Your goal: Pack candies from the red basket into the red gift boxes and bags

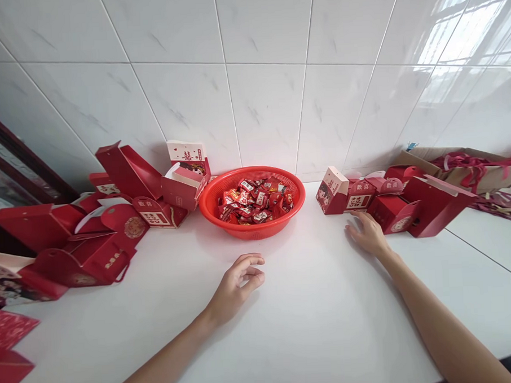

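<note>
My left hand (pixel 237 287) hovers over or rests on the white table (pixel 303 325), fingers loosely curled and apart, with nothing between them. Just beyond it stands a red plastic basket (pixel 254 232) with red-wrapped candies (pixel 260 201) inside. My right hand (pixel 367 233) is open at the right, its fingers spread at the foot of a red gift box with a gold label (pixel 359 198). Whether the fingertips touch that box I cannot tell. Left of it is an upright red-and-cream box (pixel 332 191); right of it is a red box with a round gold emblem (pixel 395 212).
Several red gift boxes (pixel 84 261), some with open flaps, crowd the left side. A tall red box (pixel 436 206) stands on the right. Behind it, a cardboard carton (pixel 466 179) holds dark red ribbons (pixel 478 160). A tiled wall (pixel 264 112) borders the table's back.
</note>
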A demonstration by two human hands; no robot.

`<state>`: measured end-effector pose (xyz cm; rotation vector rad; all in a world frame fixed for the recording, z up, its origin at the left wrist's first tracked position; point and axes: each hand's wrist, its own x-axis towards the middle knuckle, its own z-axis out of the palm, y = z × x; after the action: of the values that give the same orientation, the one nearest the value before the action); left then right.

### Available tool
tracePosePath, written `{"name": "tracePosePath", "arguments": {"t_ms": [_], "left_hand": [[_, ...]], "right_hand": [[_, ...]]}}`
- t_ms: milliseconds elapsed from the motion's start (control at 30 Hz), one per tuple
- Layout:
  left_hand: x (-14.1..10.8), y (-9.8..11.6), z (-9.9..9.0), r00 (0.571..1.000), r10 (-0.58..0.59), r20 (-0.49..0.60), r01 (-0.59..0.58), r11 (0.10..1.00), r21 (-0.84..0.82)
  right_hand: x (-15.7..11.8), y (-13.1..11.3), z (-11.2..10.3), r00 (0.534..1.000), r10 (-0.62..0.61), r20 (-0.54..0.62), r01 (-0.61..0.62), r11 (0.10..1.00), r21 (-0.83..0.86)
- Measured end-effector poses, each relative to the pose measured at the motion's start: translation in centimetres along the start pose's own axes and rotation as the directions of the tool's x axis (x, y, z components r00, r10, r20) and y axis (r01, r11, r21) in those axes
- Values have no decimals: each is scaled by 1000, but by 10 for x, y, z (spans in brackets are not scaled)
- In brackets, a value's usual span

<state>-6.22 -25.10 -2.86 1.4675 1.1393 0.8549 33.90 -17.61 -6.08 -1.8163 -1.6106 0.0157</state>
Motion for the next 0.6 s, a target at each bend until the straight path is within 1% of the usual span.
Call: {"name": "tracePosePath", "arguments": {"t_ms": [67,133,200,233,267,333,400,433,467,533,567,600], "left_hand": [[1,-2,1,1000,6,-3,-6,1000,3],[1,-2,1,1000,21,-10,-21,1000,10],[2,-2,1,999,47,-21,-46,999,24],[2,-1,1,997,68,-28,-67,997,37],[2,0,1,995,92,-35,-90,994,59],[2,2,1,992,122,-29,-117,985,127],[2,4,0,996,94,-7,-92,982,167],[1,5,-2,997,75,-2,-73,982,173],[0,7,-4,998,69,1,-68,981,179],[-3,14,-14,993,121,-4,-116,966,230],[-6,20,-22,985,170,1,-163,943,290],[-10,28,-33,975,221,2,-207,911,357]], "right_hand": [[-4,-8,1,998,-57,-34,58,998,27],[-9,-22,3,982,-171,-79,175,983,53],[-19,-42,7,941,-325,-93,331,941,67],[-27,-54,9,909,-409,-84,415,907,74],[-36,-69,12,869,-491,-69,495,863,97],[-60,-99,17,785,-617,-47,616,771,165],[-91,-128,21,696,-718,11,692,675,256],[-107,-141,21,646,-760,79,713,637,294],[-122,-151,22,574,-808,132,744,582,329],[-147,-165,21,388,-905,177,811,426,401],[-156,-168,21,335,-922,193,819,386,425],[-162,-170,21,297,-934,198,823,356,442]]}}
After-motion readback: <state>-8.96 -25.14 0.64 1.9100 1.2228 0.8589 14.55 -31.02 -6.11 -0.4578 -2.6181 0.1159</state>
